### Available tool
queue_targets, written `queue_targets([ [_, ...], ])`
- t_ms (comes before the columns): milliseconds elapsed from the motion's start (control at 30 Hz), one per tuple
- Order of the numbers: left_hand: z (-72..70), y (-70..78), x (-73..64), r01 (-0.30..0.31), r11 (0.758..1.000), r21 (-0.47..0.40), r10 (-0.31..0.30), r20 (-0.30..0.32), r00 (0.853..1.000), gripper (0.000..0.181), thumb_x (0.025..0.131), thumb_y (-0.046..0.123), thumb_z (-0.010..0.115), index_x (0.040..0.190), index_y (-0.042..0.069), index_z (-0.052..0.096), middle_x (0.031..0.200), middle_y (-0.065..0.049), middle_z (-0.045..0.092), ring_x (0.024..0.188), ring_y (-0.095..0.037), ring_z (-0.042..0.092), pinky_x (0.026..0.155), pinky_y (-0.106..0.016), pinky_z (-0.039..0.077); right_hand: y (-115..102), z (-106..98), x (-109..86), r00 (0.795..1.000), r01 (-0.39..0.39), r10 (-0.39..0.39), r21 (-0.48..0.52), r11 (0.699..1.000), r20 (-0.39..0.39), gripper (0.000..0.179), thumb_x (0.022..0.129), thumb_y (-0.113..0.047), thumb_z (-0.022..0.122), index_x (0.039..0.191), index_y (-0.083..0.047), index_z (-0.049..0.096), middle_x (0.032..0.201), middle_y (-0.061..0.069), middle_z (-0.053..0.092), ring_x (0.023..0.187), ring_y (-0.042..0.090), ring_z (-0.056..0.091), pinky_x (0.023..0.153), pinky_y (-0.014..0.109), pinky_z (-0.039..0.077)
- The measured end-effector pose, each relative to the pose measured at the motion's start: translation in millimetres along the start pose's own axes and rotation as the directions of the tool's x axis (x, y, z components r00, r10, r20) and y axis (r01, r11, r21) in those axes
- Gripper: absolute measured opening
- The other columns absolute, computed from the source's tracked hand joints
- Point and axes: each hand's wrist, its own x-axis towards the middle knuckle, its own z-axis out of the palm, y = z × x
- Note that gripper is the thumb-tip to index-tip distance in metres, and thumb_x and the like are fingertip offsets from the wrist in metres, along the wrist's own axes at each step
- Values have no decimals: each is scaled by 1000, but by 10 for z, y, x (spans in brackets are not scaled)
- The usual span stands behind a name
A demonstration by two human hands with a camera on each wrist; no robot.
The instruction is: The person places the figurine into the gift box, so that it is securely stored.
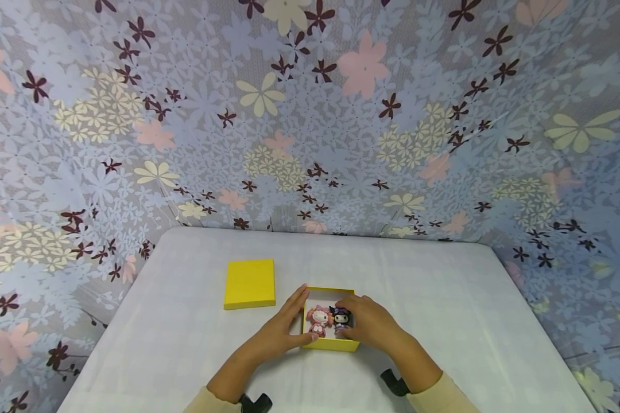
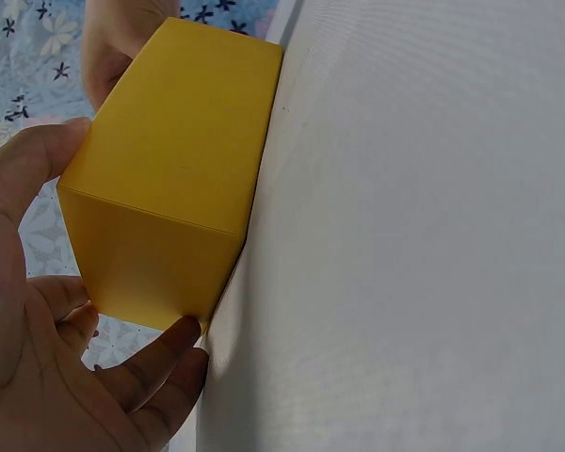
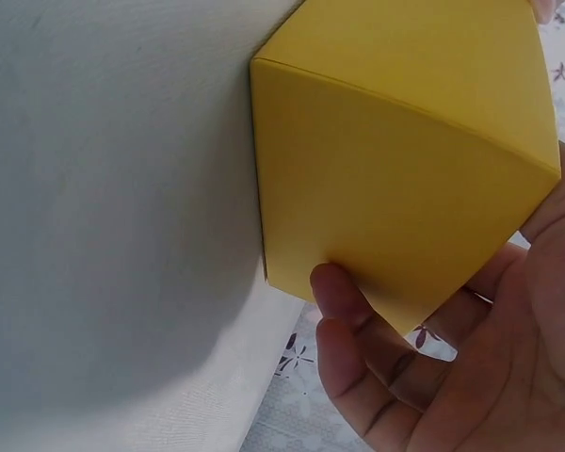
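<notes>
A person in pale sleeves (image 1: 439,396) has both hands at a yellow box (image 1: 332,345) that sits uncovered near the middle of the bench (image 1: 444,287). Inside are two little figures, side by side: a pink figure (image 1: 318,321) on the left and a dark figure (image 1: 342,318) on the right, near the right wall. From here I can't tell whether they stand or lie back.

The left hand (image 1: 276,332) grips the box along its left side, fingertips by the far corner and thumb over the near rim, just below the pink figure. The right hand (image 1: 374,324) reaches over the right rim and pinches the dark figure, a finger at its head and the thumb down by its foot, while two other fingertips touch the outside of the box.

The yellow lid (image 1: 250,284) lies on the bench, left of the box and a bit farther back, well apart from it. A black device (image 1: 394,382) shows at the right wrist, another at the left. Flowered cloth (image 1: 289,126) rises behind the bench.
</notes>
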Motion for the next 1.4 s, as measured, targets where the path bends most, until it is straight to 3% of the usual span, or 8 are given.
queue_targets([
  [800,12,8,7,0,1000,-15,0,-16,1000,97,89,51,73,164,31,13,173,11,2,159,-24,12,124,-60,22,61,35,0,1000,0,1,40,999,-11,61,82,-37,84,135,-14,64,138,7,64,124,33,61,106,52,50],
  [1067,17,30,12,-10,999,-39,8,-32,999,98,88,47,76,164,28,17,173,8,6,157,-23,21,118,-45,39,85,48,-66,998,13,-9,69,998,-68,60,86,-37,80,139,-15,62,143,7,60,129,34,60,106,53,50],
  [1300,-1,91,-5,-20,999,-46,18,-39,999,97,89,45,76,163,19,19,172,9,7,143,-28,46,112,-45,46,101,58,-162,992,46,-31,124,991,-124,66,86,-36,80,144,-15,56,148,6,55,128,33,61,101,52,53],
  [1400,-5,108,-6,-26,999,-25,25,-47,999,95,90,45,75,163,17,21,172,10,9,143,-29,46,112,-46,47,118,67,-201,988,67,-46,140,988,-146,67,87,-36,79,146,-15,54,152,6,51,130,33,59,101,52,53],
])
